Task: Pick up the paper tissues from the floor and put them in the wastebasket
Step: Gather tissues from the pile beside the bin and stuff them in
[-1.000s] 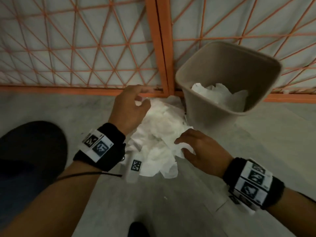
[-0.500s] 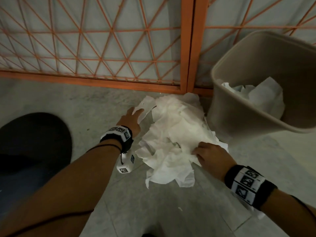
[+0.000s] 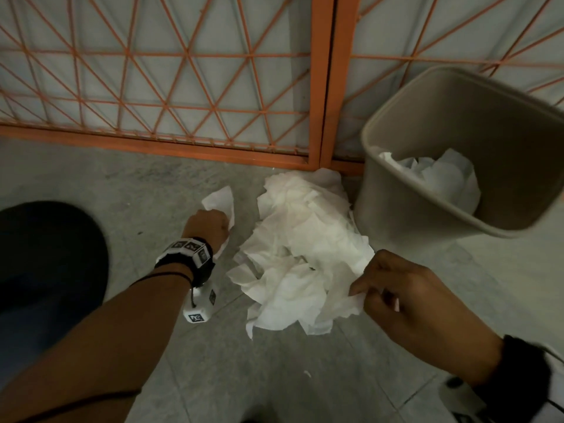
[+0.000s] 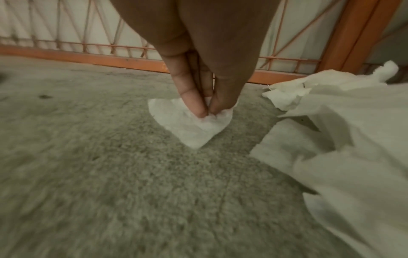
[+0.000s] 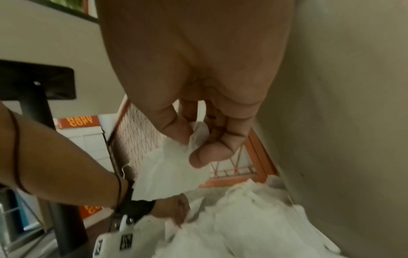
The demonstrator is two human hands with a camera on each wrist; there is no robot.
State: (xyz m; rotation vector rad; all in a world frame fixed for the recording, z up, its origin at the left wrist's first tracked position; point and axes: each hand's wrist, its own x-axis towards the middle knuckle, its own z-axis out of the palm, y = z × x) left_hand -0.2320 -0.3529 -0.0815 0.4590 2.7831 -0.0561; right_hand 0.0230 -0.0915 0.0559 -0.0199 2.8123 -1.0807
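A heap of crumpled white paper tissues (image 3: 302, 251) lies on the grey floor beside a beige wastebasket (image 3: 396, 190) that has tissues inside it. My left hand (image 3: 210, 227) pinches a small separate tissue (image 3: 219, 203) left of the heap; the left wrist view shows its fingertips (image 4: 205, 111) pressed together on that tissue (image 4: 187, 125) at floor level. My right hand (image 3: 396, 288) pinches the near right edge of a tissue (image 3: 341, 309) from the heap. In the right wrist view that tissue (image 5: 172, 174) hangs from my thumb and fingers (image 5: 198, 139).
An orange metal lattice fence (image 3: 183, 87) with a thick post (image 3: 326, 87) runs along the far edge of the floor, behind the heap and wastebasket. A dark rounded shape (image 3: 45, 270) lies at the left. Bare grey floor (image 3: 274, 377) stretches in front.
My left hand moved off the heap and closed on the small tissue at its left. My right hand lifted slightly, pinching a tissue edge. The camera shifted so the wastebasket sits further right.
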